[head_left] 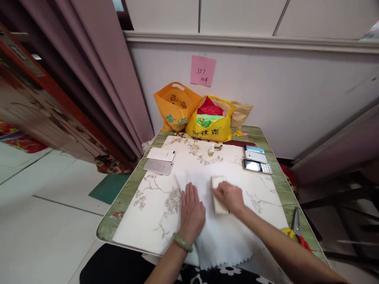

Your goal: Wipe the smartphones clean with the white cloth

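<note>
My left hand point(192, 212) lies flat, fingers stretched out, on a white cloth point(225, 232) spread over the floral paper sheet point(148, 213) covering the table. A green bangle sits on that wrist. My right hand point(230, 197) rests with curled fingers on a pale phone point(217, 185) lying on the cloth, its far end showing beyond my fingers. Two phones point(159, 161) lie back-up at the far left. Three more phones point(256, 159) lie at the far right, one of them with a keypad.
Two orange and yellow bags point(195, 118) and a brown paper bag stand against the wall under a pink note point(203, 71). A small bottle point(211, 150) stands mid-table. Red-handled scissors point(299, 230) lie at the right edge. A curtain hangs at left.
</note>
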Action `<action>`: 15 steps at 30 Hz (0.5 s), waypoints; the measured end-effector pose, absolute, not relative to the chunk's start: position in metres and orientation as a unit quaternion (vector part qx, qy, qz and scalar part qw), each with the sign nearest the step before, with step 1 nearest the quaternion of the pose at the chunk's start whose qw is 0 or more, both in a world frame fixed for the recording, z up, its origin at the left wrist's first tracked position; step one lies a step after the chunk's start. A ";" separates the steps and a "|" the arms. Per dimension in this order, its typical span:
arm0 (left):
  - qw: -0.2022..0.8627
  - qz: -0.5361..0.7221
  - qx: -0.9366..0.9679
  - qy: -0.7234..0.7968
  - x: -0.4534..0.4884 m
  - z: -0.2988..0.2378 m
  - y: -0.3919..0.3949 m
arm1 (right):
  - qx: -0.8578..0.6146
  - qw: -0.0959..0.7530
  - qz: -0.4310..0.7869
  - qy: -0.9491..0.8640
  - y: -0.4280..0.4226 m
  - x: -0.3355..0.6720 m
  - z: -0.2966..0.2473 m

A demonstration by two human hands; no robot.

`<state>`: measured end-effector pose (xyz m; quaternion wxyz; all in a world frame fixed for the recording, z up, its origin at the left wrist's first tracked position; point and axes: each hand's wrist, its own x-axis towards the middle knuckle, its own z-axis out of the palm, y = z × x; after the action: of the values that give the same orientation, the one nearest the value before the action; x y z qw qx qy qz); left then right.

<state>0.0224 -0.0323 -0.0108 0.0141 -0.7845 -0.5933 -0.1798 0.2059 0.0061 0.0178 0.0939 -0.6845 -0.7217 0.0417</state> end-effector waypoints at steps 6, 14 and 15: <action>0.016 -0.166 -0.787 -0.593 0.022 -0.010 -0.032 | -0.685 0.082 0.042 -0.723 0.003 0.201 -0.005; 0.011 -0.168 -0.785 -0.596 0.022 -0.012 -0.034 | -0.780 0.061 0.000 -0.623 0.063 0.226 0.027; 0.013 -0.170 -0.785 -0.595 0.021 -0.012 -0.034 | -0.765 0.071 0.004 -0.640 0.052 0.219 0.025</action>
<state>0.0213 -0.0341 -0.0119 0.0128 -0.7851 -0.5954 -0.1701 0.2186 0.0524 0.0247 0.0711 -0.7654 -0.6396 0.0044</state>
